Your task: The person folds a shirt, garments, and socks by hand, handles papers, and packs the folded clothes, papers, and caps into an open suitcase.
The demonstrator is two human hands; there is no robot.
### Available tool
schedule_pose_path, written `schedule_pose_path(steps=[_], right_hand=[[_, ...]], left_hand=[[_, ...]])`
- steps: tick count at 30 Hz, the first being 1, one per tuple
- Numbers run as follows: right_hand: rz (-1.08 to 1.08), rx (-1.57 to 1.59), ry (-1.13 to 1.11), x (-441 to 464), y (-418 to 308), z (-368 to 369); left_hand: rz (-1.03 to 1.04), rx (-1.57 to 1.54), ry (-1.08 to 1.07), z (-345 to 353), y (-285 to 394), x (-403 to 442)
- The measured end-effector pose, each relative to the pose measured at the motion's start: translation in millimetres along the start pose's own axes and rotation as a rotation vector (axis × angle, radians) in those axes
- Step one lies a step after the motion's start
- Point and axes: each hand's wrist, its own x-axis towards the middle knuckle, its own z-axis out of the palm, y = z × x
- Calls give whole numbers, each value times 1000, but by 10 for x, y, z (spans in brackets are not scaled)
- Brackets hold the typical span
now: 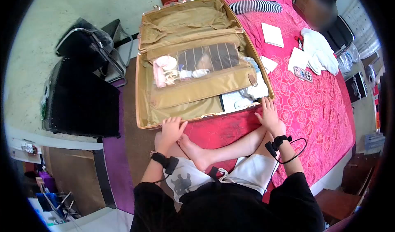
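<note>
An open suitcase [140,96] with a tan lining lies in front of my crossed legs, its lid tipped back. My left hand [171,130] rests at the front rim, fingers over the edge and thumb apart. At the front right corner, my right hand [269,116] touches the rim with its fingers stretched out. A tan divider panel [201,88] with a clear and striped pocket lies across the base; pink and white items [165,67] show in it. White clothing [257,88] lies in the base's right side, beside a pale flat item [234,99], partly hidden under the panel.
On the pink bedspread [312,116] lie white sheets [272,34], a phone [303,73], white cloth [319,51] and a striped cushion [256,6]. A person's blurred head [321,11] is at upper right. Black chairs [82,92] stand left.
</note>
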Motion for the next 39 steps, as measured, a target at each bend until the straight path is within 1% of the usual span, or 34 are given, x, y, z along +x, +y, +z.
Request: schedule_pose_path(steps=[3,4,5,6,7,9,11,14,16,23,27,28,31,35,39], right_hand=[[-4,-68,-10,-77,-115,-65],[-6,-39,-7,-118,-128,-135],[-38,2,10,-154,-142,-157],[-50,34,28,-220,-104,-194],[-53,60,38,-340,-26,-240],[-12,-23,56,-631,124,-116],[54,7,-39,-946,172,-205],[42,24,153,-1312,195,-122],[71,60,174,-1302,186,-126],[102,110,188,-1173,132,-212],[123,117,186,-1214,122,-237],[124,121,176,-1226,117,-248],[125,89,246,-1250,129,-185],[133,76,260,-1266,114,-186],[114,102,227,-1289,137,-154]], left_hand=[[-46,69,46,60,57,-3],[-54,82,43,79,54,-3],[-53,94,33,123,42,4],[-97,90,9,208,-28,28],[-105,98,-12,162,5,45],[-97,98,-46,82,77,49],[-38,84,64,174,23,49],[-78,81,-18,94,80,43],[-128,67,-75,29,147,75],[-131,96,-140,111,33,100],[-124,82,-176,41,73,112],[-155,59,-230,26,69,128],[-126,147,-218,52,75,113],[-142,167,-256,44,115,107],[-136,186,-256,58,145,121]])
